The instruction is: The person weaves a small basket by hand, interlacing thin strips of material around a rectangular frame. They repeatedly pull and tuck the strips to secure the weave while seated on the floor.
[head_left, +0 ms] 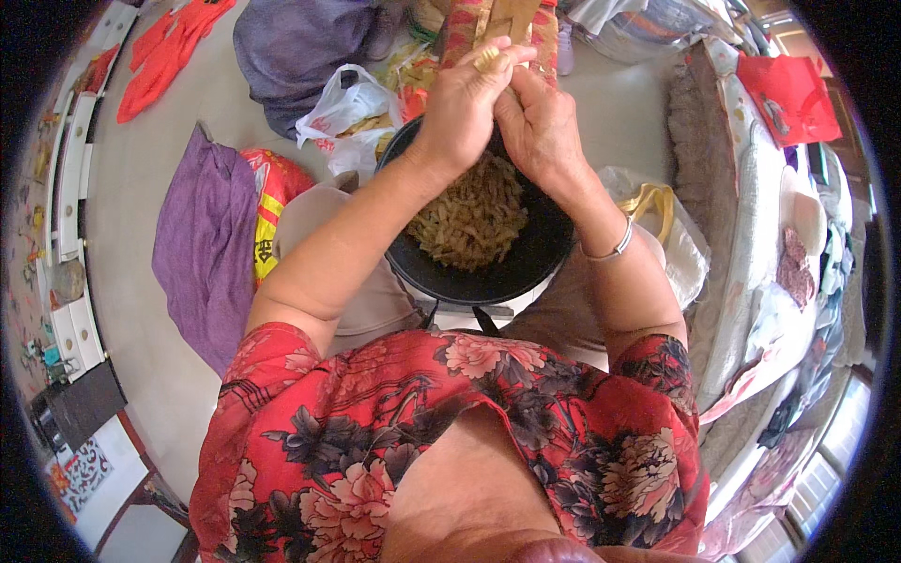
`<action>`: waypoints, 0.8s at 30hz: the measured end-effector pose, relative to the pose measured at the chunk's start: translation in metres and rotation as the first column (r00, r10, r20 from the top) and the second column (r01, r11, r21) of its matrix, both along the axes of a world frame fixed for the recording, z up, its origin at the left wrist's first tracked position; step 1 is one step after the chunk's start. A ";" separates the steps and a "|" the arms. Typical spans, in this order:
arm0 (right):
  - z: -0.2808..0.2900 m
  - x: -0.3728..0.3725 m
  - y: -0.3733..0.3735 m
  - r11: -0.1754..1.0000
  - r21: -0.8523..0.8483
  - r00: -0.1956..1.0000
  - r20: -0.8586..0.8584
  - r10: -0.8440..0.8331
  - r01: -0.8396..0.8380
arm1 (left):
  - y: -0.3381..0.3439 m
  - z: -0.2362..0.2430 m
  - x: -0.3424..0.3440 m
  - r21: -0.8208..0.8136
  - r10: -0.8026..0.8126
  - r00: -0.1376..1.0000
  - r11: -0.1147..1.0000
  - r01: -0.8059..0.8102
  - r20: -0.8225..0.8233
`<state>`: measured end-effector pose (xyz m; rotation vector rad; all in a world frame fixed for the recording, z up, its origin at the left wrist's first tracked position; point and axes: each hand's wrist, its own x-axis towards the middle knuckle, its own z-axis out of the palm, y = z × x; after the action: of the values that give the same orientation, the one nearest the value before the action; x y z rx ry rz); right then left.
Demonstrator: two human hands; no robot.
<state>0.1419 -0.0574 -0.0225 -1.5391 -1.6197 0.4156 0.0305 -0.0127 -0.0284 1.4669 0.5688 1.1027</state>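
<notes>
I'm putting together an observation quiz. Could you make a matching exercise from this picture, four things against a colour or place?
1. bowl
2. pieces
3. bracelet
4. shirt

A. heaped in the bowl
B. red with flowers
C. black
D. silver

Pairs: 1-C, 2-A, 3-D, 4-B

Smooth bowl (546,230), shiny metal bracelet (622,242)

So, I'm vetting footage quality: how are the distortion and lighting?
Head view: black corners frame the rounded image; white drawers bow along the left rim; the pale floor looks softly lit; brownish pieces are readable, though the black bowl around them looks dark.
</notes>
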 end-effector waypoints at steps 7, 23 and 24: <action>0.013 0.009 0.000 0.882 -0.377 0.550 -0.817 -0.172 -0.284 | 0.012 -0.006 -0.011 0.471 0.370 0.806 0.873 -0.131 -0.462; 0.011 0.027 -0.004 0.896 -0.278 0.727 -0.683 0.070 -0.347 | 0.025 0.001 -0.023 -0.263 -0.130 0.943 0.964 0.048 -0.306; 0.009 0.030 -0.004 0.868 -0.313 0.668 -0.743 0.029 -0.386 | 0.027 -0.003 -0.023 -0.144 -0.080 0.931 0.989 0.029 -0.357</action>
<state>0.1723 -0.0610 -0.0134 -1.2254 -1.0852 1.4340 0.0077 0.0141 -0.0314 1.5646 0.8395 0.7345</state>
